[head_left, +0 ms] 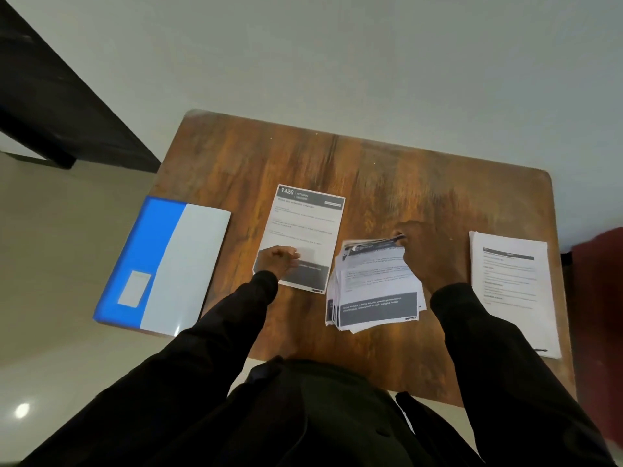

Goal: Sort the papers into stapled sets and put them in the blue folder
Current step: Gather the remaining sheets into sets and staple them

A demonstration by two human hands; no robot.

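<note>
Wood table | blue folder lies closed at left edge, overhanging | left hand on near end of sheet, fingers curled, grip unclear | right hand pinches far edge of loose pile, centre | stack at right

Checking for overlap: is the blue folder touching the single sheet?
Apart. The head view shows bare wooden table between the blue folder and the single sheet.
</note>
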